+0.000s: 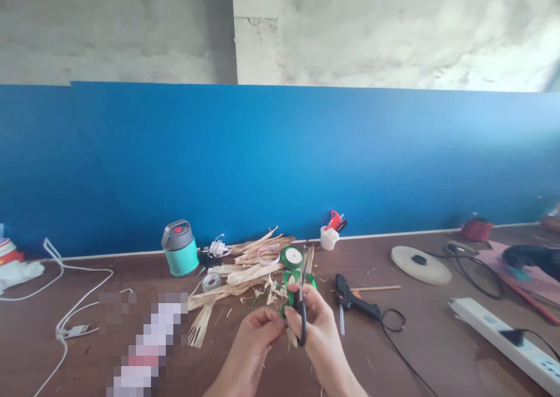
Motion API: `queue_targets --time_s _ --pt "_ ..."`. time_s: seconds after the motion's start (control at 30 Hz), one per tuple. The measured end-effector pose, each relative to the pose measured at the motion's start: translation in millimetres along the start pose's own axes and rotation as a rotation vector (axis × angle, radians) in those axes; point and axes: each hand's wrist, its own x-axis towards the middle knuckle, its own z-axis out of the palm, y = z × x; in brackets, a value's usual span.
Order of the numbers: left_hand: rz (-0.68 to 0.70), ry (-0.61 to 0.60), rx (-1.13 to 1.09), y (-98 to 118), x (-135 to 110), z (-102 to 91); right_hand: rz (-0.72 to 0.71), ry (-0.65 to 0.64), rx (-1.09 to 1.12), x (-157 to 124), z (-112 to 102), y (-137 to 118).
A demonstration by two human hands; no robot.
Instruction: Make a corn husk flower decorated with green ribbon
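Observation:
My left hand (262, 330) is closed in a pinch, with a bit of green ribbon (289, 297) showing at its fingertips. A pale scrap hangs just below them. Black-handled scissors (301, 315) rest in my right hand (318, 318), blades pointing up and away from me. The thumb and forefinger of that hand also meet near the ribbon. Just beyond stands a spool of green ribbon (292, 257). Dry, pale corn husks (249, 274) lie spread behind and left of my hands, with shredded bits (275, 292) close by.
To the right lie a black glue gun (350, 295), a thin wooden stick (380, 288), a round white lid (420, 266) and a power strip (503, 338). A teal flask (180, 251), a tape roll (211, 281) and white cables (65, 304) are leftward. A white cup (329, 238) stands behind.

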Motion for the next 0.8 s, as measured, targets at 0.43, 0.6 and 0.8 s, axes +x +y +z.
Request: queue_targets --time_s 0.43,0.6,0.8 --pt "0.062 0.214 0.086 31 18 -34.7 0.343 -0.58 -0.4 28 -84 15" --pt "0.002 0.179 0.06 24 21 -41.1 0.309 -0.582 -0.449 25 -70 36" --pt "-0.088 0.108 -0.036 18 21 -42.6 0.294 -0.558 -0.425 29 -65 33"
